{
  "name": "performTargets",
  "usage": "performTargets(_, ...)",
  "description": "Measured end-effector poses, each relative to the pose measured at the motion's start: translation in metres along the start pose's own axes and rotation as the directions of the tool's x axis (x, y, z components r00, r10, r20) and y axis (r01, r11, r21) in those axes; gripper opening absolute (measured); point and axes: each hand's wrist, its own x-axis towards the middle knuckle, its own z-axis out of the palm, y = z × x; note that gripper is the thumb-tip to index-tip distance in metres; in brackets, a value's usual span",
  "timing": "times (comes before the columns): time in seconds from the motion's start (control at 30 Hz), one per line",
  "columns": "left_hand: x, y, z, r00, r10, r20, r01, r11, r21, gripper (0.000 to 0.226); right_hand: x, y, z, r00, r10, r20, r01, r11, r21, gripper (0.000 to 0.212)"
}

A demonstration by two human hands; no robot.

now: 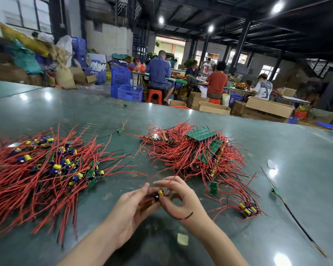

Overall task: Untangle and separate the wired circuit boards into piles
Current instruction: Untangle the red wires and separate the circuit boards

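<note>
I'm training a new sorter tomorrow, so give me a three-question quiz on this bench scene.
1. True or false: both hands work on one small wired circuit board with a yellow part, above the glossy grey-green table.
2. Which heap has the large uncut green panel on top? A) the left heap of red-wired boards B) the right heap of red-wired boards
3. Fill in: the lone long lead at the table's right edge is mostly ____.

Key: 1 true: left hand and right hand both pinch it. 2 B. 3 black.
</note>
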Motion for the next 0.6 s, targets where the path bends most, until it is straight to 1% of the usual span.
performTargets(0.07, 0.001, -0.001, -0.001, 1.0, -0.006, -0.008, 0.006, 1.0, 0.001, 0.032, -0.004, 0.002, 0.0, 0.999, -0.016, -0.044, 0.014, 0.998, -0.054, 0.036)
performTargets(0.13, 0.0, -0.002, 0.0, 1.0, -0.012, 0.015, 0.012, 1.0, 0.011, 0.033, -0.006, 0.003, 0.0, 0.996, -0.024, -0.091, 0.016, 0.996, -0.089, 0.029)
performTargets(0.23, -0.001, -0.003, 0.001, 0.998, -0.031, 0.062, 0.032, 0.999, -0.011, 0.035, -0.007, -0.001, 0.003, 0.99, -0.015, -0.139, 0.006, 0.998, -0.067, 0.016)
performTargets(0.27, -0.002, -0.003, 0.001, 0.995, -0.038, 0.088, 0.04, 0.999, -0.015, 0.034, -0.007, -0.002, 0.004, 0.986, -0.008, -0.167, 0.003, 0.999, -0.035, 0.012)
performTargets(0.3, -0.002, -0.003, 0.001, 0.993, -0.044, 0.111, 0.046, 0.999, -0.018, 0.031, -0.007, -0.003, 0.005, 0.978, 0.004, -0.208, -0.003, 1.0, 0.002, 0.013)
performTargets(0.37, -0.003, -0.001, 0.001, 0.987, -0.06, 0.151, 0.067, 0.997, -0.042, 0.025, -0.006, -0.004, 0.004, 0.957, 0.071, -0.28, -0.048, 0.995, 0.089, 0.024)
performTargets(0.4, -0.004, 0.001, 0.001, 0.98, -0.078, 0.183, 0.091, 0.994, -0.064, 0.027, -0.005, -0.005, 0.002, 0.948, 0.122, -0.296, -0.078, 0.985, 0.155, 0.027)
performTargets(0.43, -0.005, 0.003, 0.0, 0.971, -0.103, 0.216, 0.127, 0.987, -0.099, 0.037, -0.004, -0.006, 0.0, 0.939, 0.167, -0.3, -0.1, 0.968, 0.229, 0.029)
performTargets(0.5, -0.004, 0.006, -0.004, 0.955, -0.144, 0.258, 0.196, 0.962, -0.191, 0.067, -0.003, -0.009, -0.005, 0.935, 0.224, -0.275, -0.112, 0.923, 0.369, 0.028)
performTargets(0.53, -0.003, 0.007, -0.006, 0.952, -0.157, 0.264, 0.218, 0.951, -0.219, 0.074, -0.004, -0.01, -0.006, 0.938, 0.24, -0.249, -0.117, 0.897, 0.425, 0.025)
performTargets(0.57, -0.002, 0.007, -0.007, 0.95, -0.17, 0.261, 0.228, 0.95, -0.213, 0.071, -0.004, -0.012, -0.006, 0.944, 0.247, -0.219, -0.124, 0.881, 0.457, 0.023)
performTargets(0.6, -0.001, 0.005, -0.008, 0.951, -0.178, 0.253, 0.224, 0.96, -0.169, 0.059, -0.005, -0.013, -0.005, 0.95, 0.243, -0.195, -0.13, 0.878, 0.46, 0.023)
